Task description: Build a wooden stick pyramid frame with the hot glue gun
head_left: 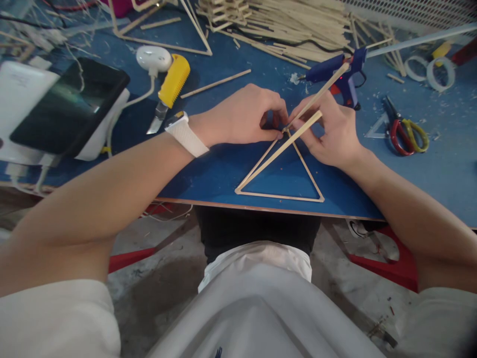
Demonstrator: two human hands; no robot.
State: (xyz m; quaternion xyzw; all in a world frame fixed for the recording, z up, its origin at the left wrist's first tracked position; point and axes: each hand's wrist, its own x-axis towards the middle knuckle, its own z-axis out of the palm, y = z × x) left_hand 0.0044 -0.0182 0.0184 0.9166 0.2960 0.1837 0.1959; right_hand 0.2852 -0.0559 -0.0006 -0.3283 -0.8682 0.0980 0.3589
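Nearest the camera: a white shirt across the lap, and both bare forearms reaching forward over the table's front edge. On the blue table [208, 174], close to that edge, lay the stick triangle [279, 196], flat, its base parallel to the edge and its top corner pointing away. Left hand [242, 117], with a white wristband [184, 133] on the wrist: fingertips pinched together on the triangle's top corner. Right hand [331, 132], just beside the left: fingers closed on a slanting stick [278, 154] that ran from the triangle's lower left corner up across its face to those fingers. A second long stick [320, 92] rose from the same top corner, past the right hand, toward the far right; whether the right hand also gripped it could not be told. Beyond the right hand: a blue glue gun [339, 72], standing on the table. Right of the hand: scissors [404, 134] with red and yellow handles, beside a small clear set square [376, 130]. Left of the hands: a yellow utility knife [169, 87], blade out, and a black phone [70, 104] resting on a white box. One loose stick [216, 83] lay behind the left hand. Farthest: a heap of sticks [290, 22], another stick frame [160, 44], and tape rolls [439, 72] at the far right.
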